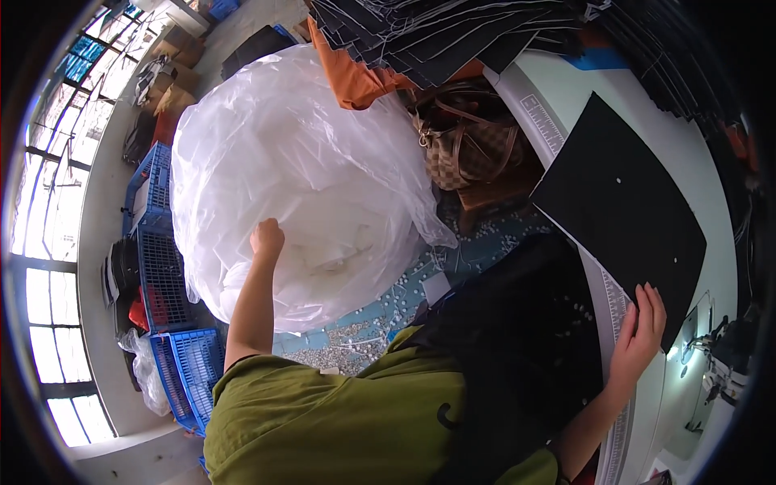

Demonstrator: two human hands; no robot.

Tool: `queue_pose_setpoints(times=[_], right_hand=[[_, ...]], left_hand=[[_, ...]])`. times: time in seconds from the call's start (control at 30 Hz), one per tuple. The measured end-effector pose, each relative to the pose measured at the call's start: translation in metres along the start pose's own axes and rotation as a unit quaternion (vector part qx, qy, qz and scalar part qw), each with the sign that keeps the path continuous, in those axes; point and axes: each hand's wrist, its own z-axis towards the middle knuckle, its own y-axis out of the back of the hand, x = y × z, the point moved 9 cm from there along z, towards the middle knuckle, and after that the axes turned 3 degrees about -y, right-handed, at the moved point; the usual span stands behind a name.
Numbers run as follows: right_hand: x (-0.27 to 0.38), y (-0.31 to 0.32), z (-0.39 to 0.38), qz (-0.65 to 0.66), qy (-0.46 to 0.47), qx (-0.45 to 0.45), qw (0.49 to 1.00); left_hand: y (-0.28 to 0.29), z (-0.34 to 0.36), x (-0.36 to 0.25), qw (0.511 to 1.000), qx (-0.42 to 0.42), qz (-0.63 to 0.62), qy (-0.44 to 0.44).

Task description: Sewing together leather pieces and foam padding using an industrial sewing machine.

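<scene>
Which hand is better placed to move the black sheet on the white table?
Probably the right hand: its fingers lie over the black sheet, while the left hand is away at the white plastic bag.

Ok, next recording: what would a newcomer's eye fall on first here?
Probably the huge, crumpled white plastic bag left of centre, with the person's left hand curled over it; whether it grips anything is unclear. Next, the dark black sheet on the pale table at the right, the right hand at its near edge. A messy pile of black pieces also stands out along the top.
</scene>
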Motion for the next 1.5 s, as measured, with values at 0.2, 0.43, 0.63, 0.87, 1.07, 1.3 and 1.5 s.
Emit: queue_pose_setpoints(times=[0.2, 0.43, 0.63, 0.87, 1.07, 1.3, 1.5], right_hand=[[0.019, 0.011, -0.004, -0.017, 0.064, -0.028, 0.997], [0.143, 0.011, 0.002, 0.238, 0.187, 0.003, 0.953], [0.113, 0.027, -0.013, 0.105, 0.158, -0.052, 0.98], [0.057, 0.046, -0.046, 0.027, 0.091, -0.073, 0.993], [0.08, 0.059, -0.043, 0.058, 0.142, -0.034, 0.988], [0.096, 0.052, -0.015, 0.067, 0.214, -0.062, 0.972], [0.089, 0.041, 0.025, -0.024, 0.262, -0.102, 0.959]], left_hand=[[0.137, -0.051, -0.123, 0.938, -0.205, -0.241, -0.142], [0.243, -0.239, -0.332, 0.743, -0.103, -0.389, -0.535], [0.273, -0.357, -0.408, 0.519, 0.029, -0.366, -0.772], [0.285, -0.308, -0.474, 0.499, -0.253, -0.283, -0.779], [0.276, -0.291, -0.482, 0.503, -0.245, -0.253, -0.789], [0.278, -0.271, -0.496, 0.514, -0.091, -0.298, -0.799], [0.282, -0.269, -0.492, 0.482, -0.042, -0.344, -0.805]])
